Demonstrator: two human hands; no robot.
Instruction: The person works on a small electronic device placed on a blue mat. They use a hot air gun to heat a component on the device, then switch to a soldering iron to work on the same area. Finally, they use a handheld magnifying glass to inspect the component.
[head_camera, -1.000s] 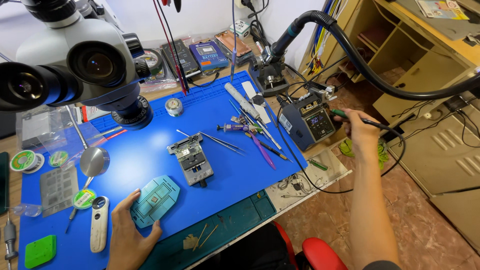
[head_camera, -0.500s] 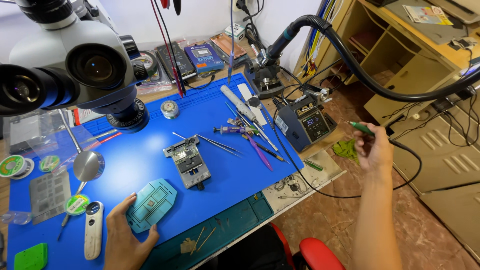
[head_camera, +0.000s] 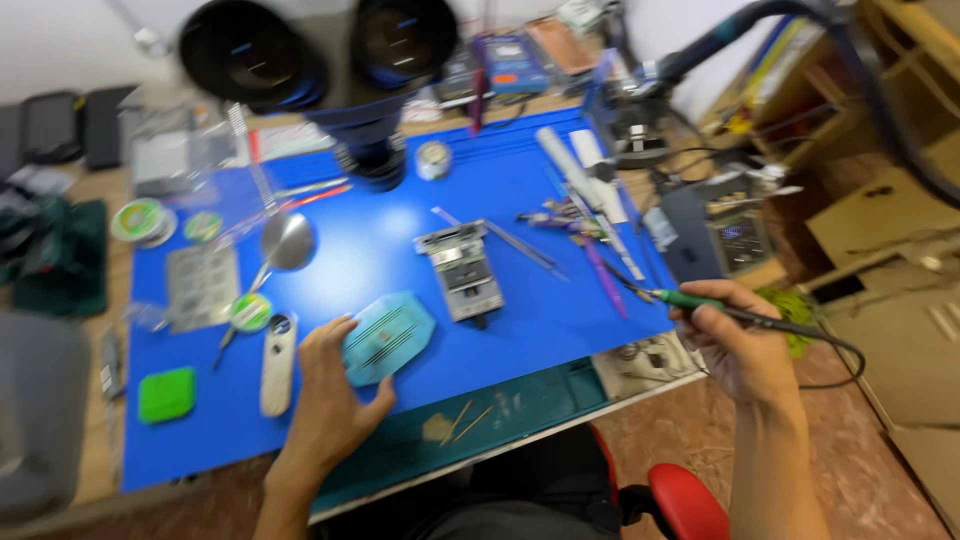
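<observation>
My left hand (head_camera: 328, 395) rests on the blue mat (head_camera: 400, 260) with its fingers on the edge of a light teal plate (head_camera: 388, 338) that lies flat there. My right hand (head_camera: 738, 340) is closed around a green-handled soldering iron (head_camera: 700, 303), held at the mat's right edge with the tip pointing left towards the mat; its black cable trails off to the right. A small metal board holder (head_camera: 462, 268) sits on the mat between the two hands.
A black microscope head (head_camera: 320, 50) hangs over the back of the mat. Tweezers and hand tools (head_camera: 580, 235) lie at the right, a soldering station (head_camera: 725, 240) beyond them. Solder reels (head_camera: 140, 220), a metal spoon (head_camera: 285, 243) and a green pad (head_camera: 166, 393) are at the left.
My right hand has come back from the station on the right to the mat's edge, carrying the soldering iron. The view has swung left and closer. My left hand stays on the teal plate.
</observation>
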